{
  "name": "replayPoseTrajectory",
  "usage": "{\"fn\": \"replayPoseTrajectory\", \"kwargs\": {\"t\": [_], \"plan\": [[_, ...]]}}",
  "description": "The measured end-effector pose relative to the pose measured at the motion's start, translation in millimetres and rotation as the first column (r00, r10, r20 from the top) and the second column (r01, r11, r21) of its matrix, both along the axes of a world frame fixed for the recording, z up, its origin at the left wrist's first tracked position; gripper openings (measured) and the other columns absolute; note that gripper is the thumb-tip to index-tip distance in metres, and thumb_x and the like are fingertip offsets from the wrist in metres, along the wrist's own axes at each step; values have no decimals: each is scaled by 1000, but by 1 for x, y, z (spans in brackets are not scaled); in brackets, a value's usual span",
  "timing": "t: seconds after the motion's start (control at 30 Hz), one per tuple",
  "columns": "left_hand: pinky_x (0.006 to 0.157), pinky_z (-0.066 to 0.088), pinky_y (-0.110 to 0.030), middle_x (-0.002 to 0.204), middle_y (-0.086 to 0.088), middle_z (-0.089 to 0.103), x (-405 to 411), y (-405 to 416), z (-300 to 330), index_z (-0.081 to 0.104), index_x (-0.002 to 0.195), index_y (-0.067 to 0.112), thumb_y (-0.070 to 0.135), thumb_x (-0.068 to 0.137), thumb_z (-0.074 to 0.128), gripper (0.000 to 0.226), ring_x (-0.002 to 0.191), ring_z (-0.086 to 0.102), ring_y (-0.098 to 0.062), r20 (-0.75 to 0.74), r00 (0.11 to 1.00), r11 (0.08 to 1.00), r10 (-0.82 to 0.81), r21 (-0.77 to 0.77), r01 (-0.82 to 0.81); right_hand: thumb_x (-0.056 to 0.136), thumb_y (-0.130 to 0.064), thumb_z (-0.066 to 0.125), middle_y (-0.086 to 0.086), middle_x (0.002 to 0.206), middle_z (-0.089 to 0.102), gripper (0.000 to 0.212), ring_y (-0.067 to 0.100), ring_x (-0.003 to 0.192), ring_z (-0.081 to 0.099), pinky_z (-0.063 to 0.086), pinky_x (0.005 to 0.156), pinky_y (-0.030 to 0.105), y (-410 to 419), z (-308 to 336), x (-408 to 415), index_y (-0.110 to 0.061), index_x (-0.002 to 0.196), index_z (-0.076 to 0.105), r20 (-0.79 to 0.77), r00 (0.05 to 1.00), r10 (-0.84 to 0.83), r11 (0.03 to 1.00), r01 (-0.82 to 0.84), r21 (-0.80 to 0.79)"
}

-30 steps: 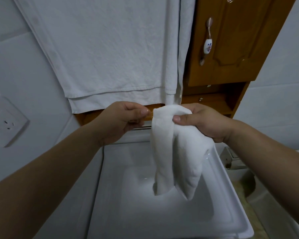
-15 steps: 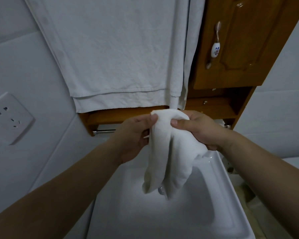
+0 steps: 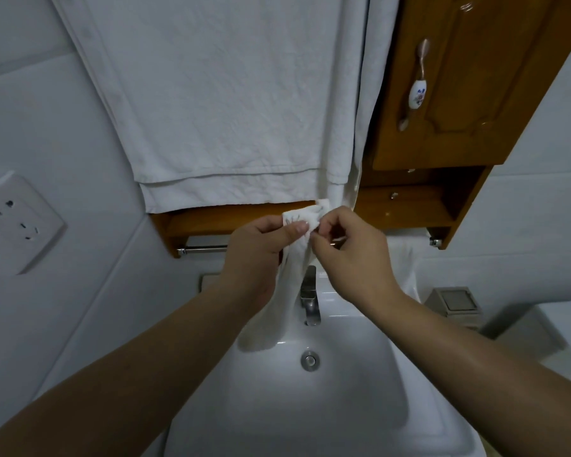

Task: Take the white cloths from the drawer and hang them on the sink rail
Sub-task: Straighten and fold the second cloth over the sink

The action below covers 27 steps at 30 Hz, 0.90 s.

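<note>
A small white cloth [image 3: 287, 291] hangs down over the sink basin, bunched into a narrow strip. My left hand [image 3: 261, 249] pinches its top corner, where a white label shows. My right hand [image 3: 350, 255] pinches the same top edge from the right, fingers closed on it. Both hands are just in front of the metal rail [image 3: 205, 249], which runs under a wooden shelf; its middle is hidden behind my hands. Another white cloth [image 3: 406, 265] hangs from the rail's right part.
A large white towel [image 3: 218, 100] hangs above the shelf. A wooden cabinet [image 3: 468, 80] with a ceramic handle is at upper right. Below are the faucet [image 3: 310, 298], the white sink [image 3: 343, 407] with its drain, a wall socket [image 3: 17, 222] and a grey bin [image 3: 455, 303].
The cloth went from a wide folded bundle in my right hand to a narrow strip pinched by both hands at its label corner. The view tilted down, showing faucet and drain.
</note>
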State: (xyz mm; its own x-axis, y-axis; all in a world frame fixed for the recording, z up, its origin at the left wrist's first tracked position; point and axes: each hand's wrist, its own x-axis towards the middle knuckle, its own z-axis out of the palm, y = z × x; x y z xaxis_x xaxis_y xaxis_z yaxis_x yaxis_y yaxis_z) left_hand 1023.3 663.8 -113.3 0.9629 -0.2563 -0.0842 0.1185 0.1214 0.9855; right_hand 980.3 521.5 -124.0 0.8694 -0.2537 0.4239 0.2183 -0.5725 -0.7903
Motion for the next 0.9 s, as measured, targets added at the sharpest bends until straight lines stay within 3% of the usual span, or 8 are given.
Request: {"fn": "replayPoseTrajectory", "kwargs": {"t": [0.1, 0.17, 0.3, 0.4, 0.5, 0.63, 0.8, 0.9], "plan": [[94, 53, -49, 109, -21, 71, -2, 2, 3, 68, 113, 0, 16, 87, 65, 30, 103, 68, -36, -29, 995, 991, -93, -97, 90, 90, -25, 66, -5, 102, 71, 25, 12, 96, 68, 60, 84, 39, 0, 5, 2, -23, 115, 65, -112, 961, 253, 905, -194, 378], [93, 54, -44, 112, -22, 69, -2, 4, 5, 64, 118, -3, 19, 84, 64, 41, 106, 67, -35, -30, 992, 981, -120, -156, 113, 92, -18, 66, 0, 110, 73, 33, 17, 102, 70, 59, 88, 40, -2, 10, 3, -16, 125, 65, -90, 933, 349, 831, -263, 490], [96, 52, -47, 114, -22, 69, -1, 3, 7, 63, 119, -4, 26, 79, 64, 50, 108, 66, -36, -85, 989, 966, -120, -239, 97, 91, -7, 68, 8, 101, 76, 24, 23, 94, 73, 60, 84, 41, -4, 16, 4, -5, 114, 72, -47, 965, 258, 831, -197, 520], [95, 53, -45, 112, -20, 70, 0, 1, 9, 65, 116, -2, 26, 80, 63, 46, 107, 67, -33, -80, 988, 970, -130, -217, 110, 94, -7, 64, 4, 92, 78, 15, 20, 86, 75, 61, 80, 38, 0, 15, 5, -15, 98, 76, -39, 984, 173, 863, -133, 488], [95, 53, -42, 115, -17, 70, 0, 1, 9, 64, 118, 1, 25, 86, 59, 41, 110, 66, -30, -95, 986, 960, -134, -259, 105, 98, -10, 58, 4, 93, 77, 19, 21, 89, 74, 61, 83, 39, 1, 15, 6, -16, 99, 76, -59, 985, 162, 853, -110, 510], [93, 55, -37, 119, -15, 69, 1, 2, 9, 61, 123, 0, 22, 99, 48, 35, 112, 66, -26, -115, 983, 941, -143, -323, 100, 100, -13, 54, 21, 96, 74, 25, 40, 94, 69, 57, 88, 52, -6, 12, 11, -17, 95, 77, -115, 985, 131, 779, -31, 626], [93, 55, -36, 119, -13, 69, 7, 4, 4, 62, 123, 1, 22, 99, 51, 34, 112, 66, -24, -148, 986, 950, -79, -310, 29, 101, -12, 48, 14, 92, 73, 30, 28, 87, 66, 56, 88, 44, -17, 6, 14, -15, 85, 74, -202, 974, 99, 736, 65, 674], [93, 55, -35, 118, -13, 70, 10, 11, 3, 63, 121, 0, 23, 100, 49, 33, 111, 66, -23, -157, 987, 953, -30, -303, -19, 98, -11, 48, 14, 93, 69, 26, 29, 94, 65, 53, 91, 46, -31, 2, 13, -12, 85, 70, -275, 961, -44, 750, 213, 626]]}}
